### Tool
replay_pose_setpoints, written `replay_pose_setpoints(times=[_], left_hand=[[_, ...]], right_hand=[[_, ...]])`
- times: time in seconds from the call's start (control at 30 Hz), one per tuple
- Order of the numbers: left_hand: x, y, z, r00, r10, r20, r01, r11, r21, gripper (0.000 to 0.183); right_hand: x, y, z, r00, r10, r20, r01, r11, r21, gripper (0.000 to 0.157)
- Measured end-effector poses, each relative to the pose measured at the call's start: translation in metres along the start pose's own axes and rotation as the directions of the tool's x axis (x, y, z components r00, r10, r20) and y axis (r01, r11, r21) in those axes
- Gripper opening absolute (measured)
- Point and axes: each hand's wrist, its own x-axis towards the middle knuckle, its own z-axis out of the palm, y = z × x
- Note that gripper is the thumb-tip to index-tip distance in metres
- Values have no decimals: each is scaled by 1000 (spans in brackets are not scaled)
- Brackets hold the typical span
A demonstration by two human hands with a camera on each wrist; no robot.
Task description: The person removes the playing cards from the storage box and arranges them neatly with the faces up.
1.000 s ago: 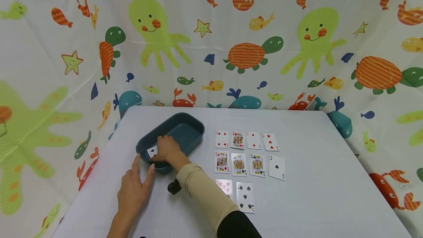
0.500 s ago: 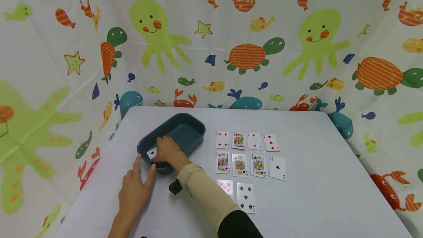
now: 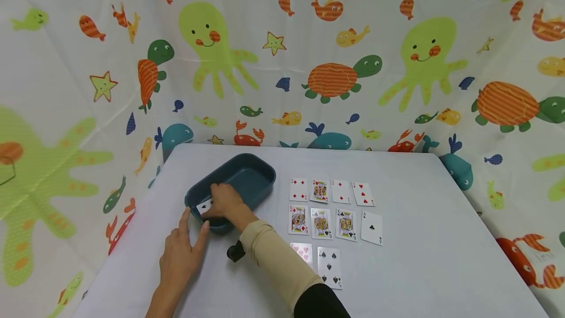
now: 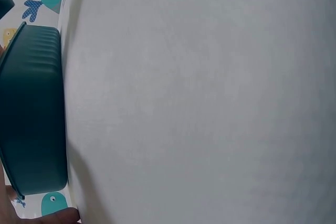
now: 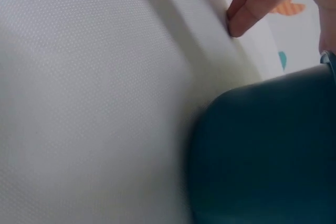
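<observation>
A dark teal rectangular tub (image 3: 258,188) stands on the left part of the table in the head view. My right hand (image 3: 227,204) reaches into its near end. Its thumb and fingers hold a playing card (image 3: 203,206) with a black suit mark, partly covered by the hand. At the tub's near left corner is my left hand (image 3: 178,254), fingers extended, index fingertip at the rim and thumb close to the near wall. In the left wrist view the tub's side (image 4: 34,114) shows at the left edge. The right wrist view shows the tub's outside (image 5: 262,156) and left-hand fingers (image 5: 251,11).
Right of the tub, face-up playing cards lie in rows: red number cards (image 3: 341,192) and a face card at the back, face cards (image 3: 321,223) and an ace of clubs (image 3: 372,228) in the middle, a five of spades (image 3: 329,267) in front. A sea-animal curtain (image 3: 282,63) hangs behind.
Both hands keep nearly the same places at the tub. The whole head view has shifted slightly, and the card in the right hand has barely moved.
</observation>
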Motion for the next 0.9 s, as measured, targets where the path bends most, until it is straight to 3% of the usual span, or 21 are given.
replay_pose_setpoints(times=[0.5,0.9], left_hand=[[-1,3,-1,999,-12,32,11,1000,20,84],[-1,0,0,999,-25,39,24,1000,21,85]], right_hand=[[-14,16,-17,998,-26,-62,36,983,181,86],[-35,25,-32,970,-133,-203,197,921,336,86]])
